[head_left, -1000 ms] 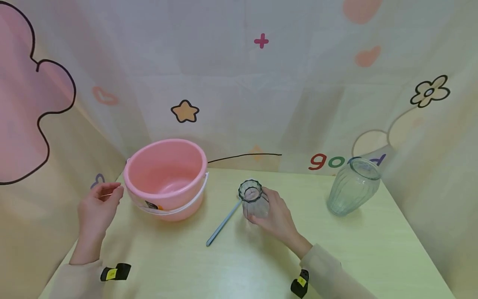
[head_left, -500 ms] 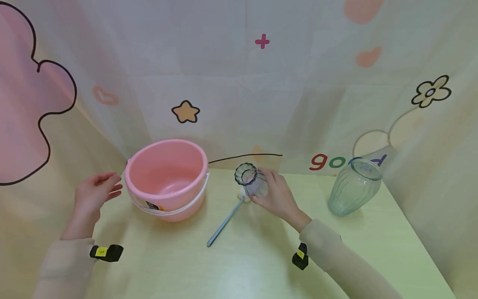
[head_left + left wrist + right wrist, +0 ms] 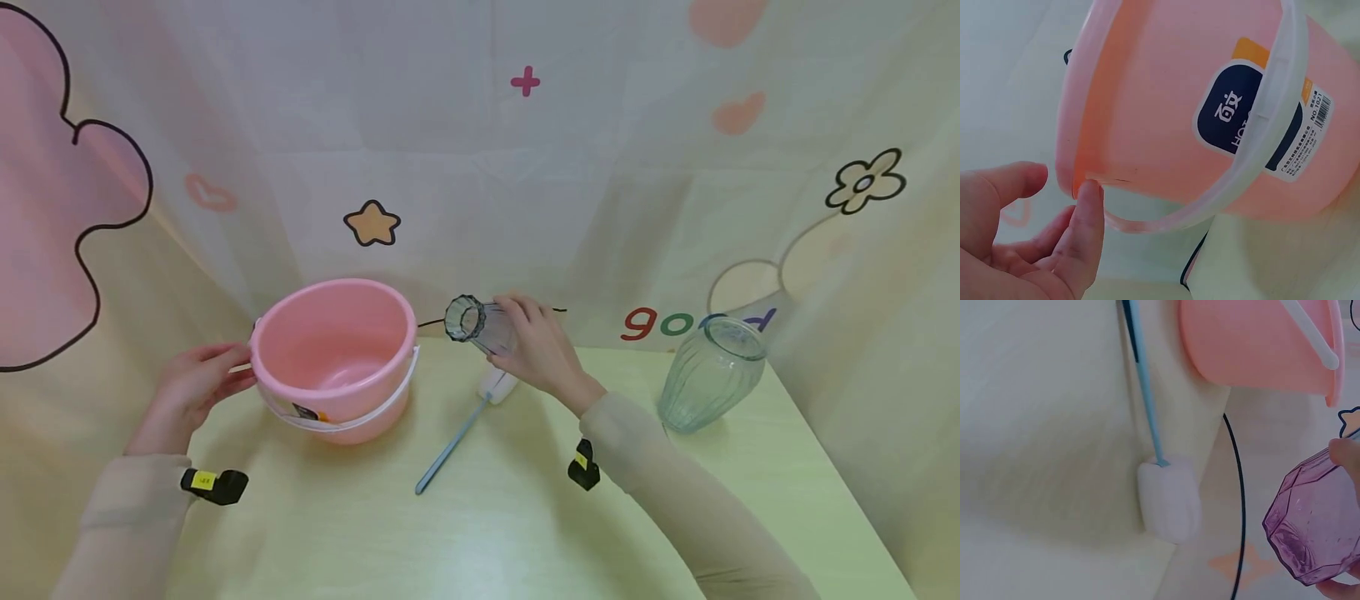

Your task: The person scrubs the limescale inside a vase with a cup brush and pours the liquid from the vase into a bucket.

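My right hand (image 3: 542,343) grips a small faceted glass vase (image 3: 492,328), held above the table and tilted so that its scalloped mouth points left. In the right wrist view the vase's base (image 3: 1310,525) looks purple-tinted. My left hand (image 3: 201,379) is at the left side of a pink bucket (image 3: 352,391). In the left wrist view a fingertip (image 3: 1090,190) meets the underside of the bucket's rim, and the thumb stays apart from it. Below the vase lies a brush with a blue handle (image 3: 453,450) and a white sponge head (image 3: 1169,503).
A larger ribbed glass vase (image 3: 708,383) stands on the right of the pale table (image 3: 480,542). The bucket's white carrying handle (image 3: 375,414) hangs down its front. A printed curtain (image 3: 450,150) closes off the back and sides.
My right hand has raised the small vase and moved it left, tipping its mouth toward the bucket and uncovering the sponge head. My left hand has come over to the bucket's rim.
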`<act>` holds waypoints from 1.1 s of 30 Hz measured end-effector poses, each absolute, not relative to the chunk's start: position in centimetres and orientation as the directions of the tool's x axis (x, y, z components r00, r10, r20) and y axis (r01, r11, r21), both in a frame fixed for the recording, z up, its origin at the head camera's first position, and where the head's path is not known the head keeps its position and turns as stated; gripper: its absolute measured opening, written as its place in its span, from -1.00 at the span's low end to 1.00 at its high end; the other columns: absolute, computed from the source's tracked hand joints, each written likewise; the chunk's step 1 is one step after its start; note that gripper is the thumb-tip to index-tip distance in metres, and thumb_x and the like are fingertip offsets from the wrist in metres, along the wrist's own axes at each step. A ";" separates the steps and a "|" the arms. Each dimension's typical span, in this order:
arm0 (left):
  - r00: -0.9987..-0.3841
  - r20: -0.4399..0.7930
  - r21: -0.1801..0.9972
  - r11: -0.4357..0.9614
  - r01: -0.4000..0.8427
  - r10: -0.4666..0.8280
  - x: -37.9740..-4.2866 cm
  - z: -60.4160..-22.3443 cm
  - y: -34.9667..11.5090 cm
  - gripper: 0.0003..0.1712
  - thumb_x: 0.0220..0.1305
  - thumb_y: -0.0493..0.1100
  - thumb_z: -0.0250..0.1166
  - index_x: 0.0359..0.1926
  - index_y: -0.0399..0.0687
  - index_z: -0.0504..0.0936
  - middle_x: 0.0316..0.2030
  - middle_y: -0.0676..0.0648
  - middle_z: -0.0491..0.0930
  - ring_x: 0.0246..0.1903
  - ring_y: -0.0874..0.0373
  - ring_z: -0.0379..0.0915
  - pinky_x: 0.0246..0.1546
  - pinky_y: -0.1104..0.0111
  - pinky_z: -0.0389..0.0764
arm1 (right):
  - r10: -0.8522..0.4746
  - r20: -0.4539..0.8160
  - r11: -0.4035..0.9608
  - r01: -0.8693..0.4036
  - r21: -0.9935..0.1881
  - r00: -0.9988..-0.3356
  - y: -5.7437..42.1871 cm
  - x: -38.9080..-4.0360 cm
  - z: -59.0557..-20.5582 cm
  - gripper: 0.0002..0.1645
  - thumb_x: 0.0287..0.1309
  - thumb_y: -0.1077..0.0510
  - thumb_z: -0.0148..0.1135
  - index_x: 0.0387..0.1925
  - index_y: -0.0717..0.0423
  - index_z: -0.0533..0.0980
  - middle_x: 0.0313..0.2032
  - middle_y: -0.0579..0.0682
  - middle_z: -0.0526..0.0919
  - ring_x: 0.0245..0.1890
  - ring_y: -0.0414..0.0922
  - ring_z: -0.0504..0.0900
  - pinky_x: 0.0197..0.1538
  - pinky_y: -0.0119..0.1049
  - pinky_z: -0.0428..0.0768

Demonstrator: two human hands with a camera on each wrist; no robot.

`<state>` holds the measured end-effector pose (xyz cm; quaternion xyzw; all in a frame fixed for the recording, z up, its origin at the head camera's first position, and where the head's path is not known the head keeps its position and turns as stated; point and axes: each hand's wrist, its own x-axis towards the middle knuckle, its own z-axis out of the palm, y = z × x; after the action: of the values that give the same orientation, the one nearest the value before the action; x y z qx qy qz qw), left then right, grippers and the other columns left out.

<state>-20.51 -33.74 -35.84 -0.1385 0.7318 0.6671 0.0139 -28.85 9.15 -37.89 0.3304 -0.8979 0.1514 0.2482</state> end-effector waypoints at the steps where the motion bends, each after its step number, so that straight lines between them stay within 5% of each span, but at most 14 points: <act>1: -0.963 -0.210 0.967 0.109 -0.230 -0.166 -20.6 -35.8 -33.7 -0.21 0.18 -0.01 0.19 0.22 -0.44 0.08 -0.27 0.02 0.44 -0.35 0.24 0.54 -0.26 0.40 0.53 | -0.531 0.540 0.735 -0.672 -0.088 -0.652 9.0 -29.1 -37.6 -0.04 -0.23 -0.13 0.39 0.20 0.09 0.19 0.11 0.13 0.33 0.05 0.11 0.32 0.08 0.03 0.33; 6: -0.966 -0.244 0.943 0.213 -0.257 -0.084 -21.1 -35.9 -33.9 -0.21 0.26 0.02 0.10 0.26 -0.45 0.02 -0.16 -0.08 0.37 -0.32 0.28 0.50 -0.22 0.40 0.52 | -0.565 0.531 0.739 -0.673 -0.014 -0.632 8.1 -30.1 -36.0 -0.06 -0.20 -0.16 0.36 0.21 0.03 0.19 0.13 0.11 0.32 0.04 0.14 0.32 0.01 0.01 0.40; 14: -0.958 -0.284 0.954 0.088 -0.287 -0.049 -21.8 -36.1 -34.4 -0.27 0.26 -0.08 0.11 0.24 -0.48 0.03 -0.31 0.02 0.47 -0.37 0.25 0.50 -0.27 0.42 0.54 | -0.611 0.550 0.714 -0.696 0.072 -0.570 6.6 -31.2 -33.5 -0.09 -0.23 -0.10 0.38 0.20 0.05 0.22 0.10 0.15 0.36 0.05 0.16 0.30 -0.06 0.03 0.45; 24: -0.956 -0.288 0.952 0.091 -0.292 -0.055 -22.0 -36.0 -34.4 -0.28 0.26 -0.08 0.10 0.23 -0.47 0.04 -0.29 0.01 0.47 -0.37 0.25 0.49 -0.26 0.43 0.53 | -0.650 0.403 0.746 -0.642 0.177 -0.645 4.3 -31.2 -30.6 -0.09 -0.15 -0.12 0.33 0.25 -0.15 0.12 0.20 0.03 0.22 0.15 0.14 0.17 -0.05 0.08 0.43; 33: -0.956 -0.287 0.949 0.120 -0.292 -0.051 -22.0 -36.1 -34.5 -0.27 0.28 -0.04 0.09 0.26 -0.44 0.04 -0.24 -0.01 0.45 -0.34 0.25 0.49 -0.24 0.42 0.53 | -0.714 0.339 0.699 -0.610 0.373 -0.612 1.7 -30.2 -29.3 -0.08 -0.11 -0.13 0.31 0.28 -0.20 0.08 0.23 0.00 0.19 0.21 0.11 0.08 0.05 0.06 0.36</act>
<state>-21.99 -34.52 -36.11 -0.1153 0.7427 0.6532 0.0921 -30.21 1.72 -29.30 0.3716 -0.8909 -0.1106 0.2366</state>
